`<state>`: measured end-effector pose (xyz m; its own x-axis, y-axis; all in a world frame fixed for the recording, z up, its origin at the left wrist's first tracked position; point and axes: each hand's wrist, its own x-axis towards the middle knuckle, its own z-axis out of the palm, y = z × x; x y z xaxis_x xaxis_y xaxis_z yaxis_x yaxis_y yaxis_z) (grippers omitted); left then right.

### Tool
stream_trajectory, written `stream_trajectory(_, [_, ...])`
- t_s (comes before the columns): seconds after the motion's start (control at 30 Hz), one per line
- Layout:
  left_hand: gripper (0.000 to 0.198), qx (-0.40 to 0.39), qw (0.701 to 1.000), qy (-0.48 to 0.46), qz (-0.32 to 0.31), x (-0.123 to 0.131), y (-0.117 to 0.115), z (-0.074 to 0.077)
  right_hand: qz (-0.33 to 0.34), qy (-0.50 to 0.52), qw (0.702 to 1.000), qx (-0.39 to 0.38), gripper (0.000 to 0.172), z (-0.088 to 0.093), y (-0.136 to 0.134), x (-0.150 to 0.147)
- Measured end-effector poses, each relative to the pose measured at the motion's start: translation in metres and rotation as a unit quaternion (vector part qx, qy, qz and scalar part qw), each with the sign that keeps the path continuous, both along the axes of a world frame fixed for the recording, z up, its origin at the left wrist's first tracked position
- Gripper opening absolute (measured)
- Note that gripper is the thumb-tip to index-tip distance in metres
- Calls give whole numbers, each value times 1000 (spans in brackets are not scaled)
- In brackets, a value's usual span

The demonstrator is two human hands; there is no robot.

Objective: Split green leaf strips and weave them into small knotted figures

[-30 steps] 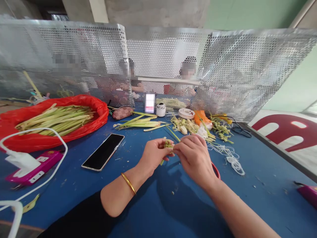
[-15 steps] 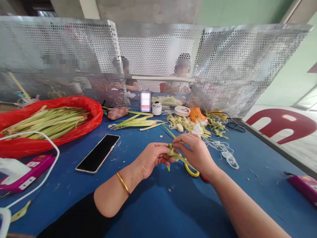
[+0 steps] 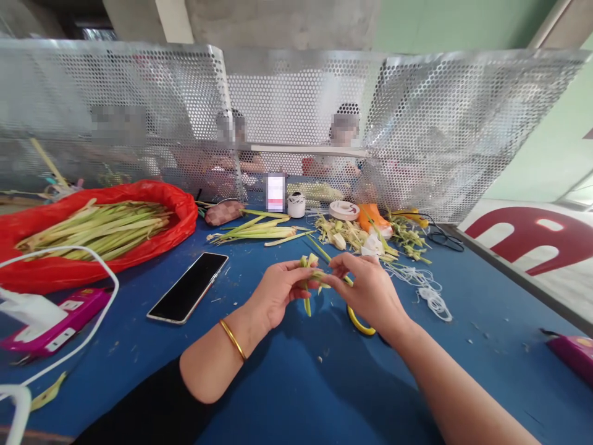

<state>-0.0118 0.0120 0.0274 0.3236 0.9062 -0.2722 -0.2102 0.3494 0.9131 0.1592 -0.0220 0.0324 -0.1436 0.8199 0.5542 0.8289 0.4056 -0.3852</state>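
Pinching folded pale-green leaf strips (image 3: pixel 319 279): left hand (image 3: pixel 277 289), right hand (image 3: pixel 370 292), both grips closed. Red plastic bag (image 3: pixel 184 213): left edge, blue table (image 3: pixel 287 383).

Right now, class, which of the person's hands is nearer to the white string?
Right. The right hand is just left of the string; the left hand is farther left, past the right hand.

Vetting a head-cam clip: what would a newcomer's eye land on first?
Probably the bright red bag at the left edge, full of green strips. Next, at centre over the blue table, the left hand and right hand pinch a small folded green piece. The dark phone lies flat between bag and hands.
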Motion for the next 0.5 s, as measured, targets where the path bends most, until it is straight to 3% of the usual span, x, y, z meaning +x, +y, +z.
stream_trajectory(0.13, [17,-11,1000,12,7,0,0,1,27,-50,998,-5,10,-1,2,2])
stream_trajectory(0.3, [16,-24,1000,-8,12,1,-2,2,-23,-128,979,159,11,2,-4,-2])
stream_trajectory(0.37, [14,-33,999,-34,25,0,0,1,5,-147,970,193,16,0,-8,-8])
stream_trajectory(0.43, [12,-44,996,-67,39,0,1,0,38,-172,969,174,20,-7,-10,-15])
stream_trajectory(0.5, [11,-56,992,-96,52,-1,3,-1,9,-173,977,126,14,-16,-8,-19])
